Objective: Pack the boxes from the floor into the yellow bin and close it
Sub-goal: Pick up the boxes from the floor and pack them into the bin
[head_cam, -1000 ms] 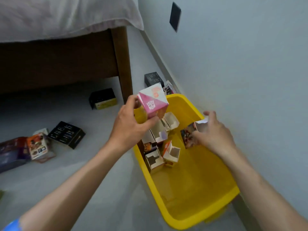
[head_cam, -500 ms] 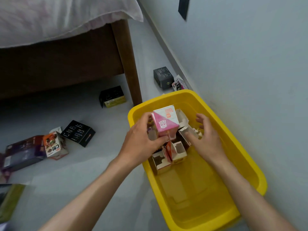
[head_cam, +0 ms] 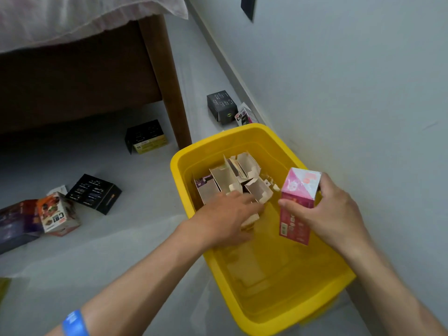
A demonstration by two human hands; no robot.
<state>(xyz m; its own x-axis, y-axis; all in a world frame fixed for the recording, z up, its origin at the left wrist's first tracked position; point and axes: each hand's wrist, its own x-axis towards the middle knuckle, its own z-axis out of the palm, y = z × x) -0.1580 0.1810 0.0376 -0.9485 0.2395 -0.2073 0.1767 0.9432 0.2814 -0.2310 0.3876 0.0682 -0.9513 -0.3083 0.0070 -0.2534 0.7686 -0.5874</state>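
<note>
Our right hand [head_cam: 332, 212] clamped the pink box [head_cam: 299, 202] above the yellow bin [head_cam: 278, 318] at centre right; our spread left hand [head_cam: 225, 217] steadied packed boxes [head_cam: 232, 178]; better to seat it snugly beside them

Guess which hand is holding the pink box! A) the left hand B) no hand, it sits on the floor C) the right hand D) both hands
C: the right hand grips the pink box over the yellow bin, while the left hand reaches among the opened boxes inside.
</note>
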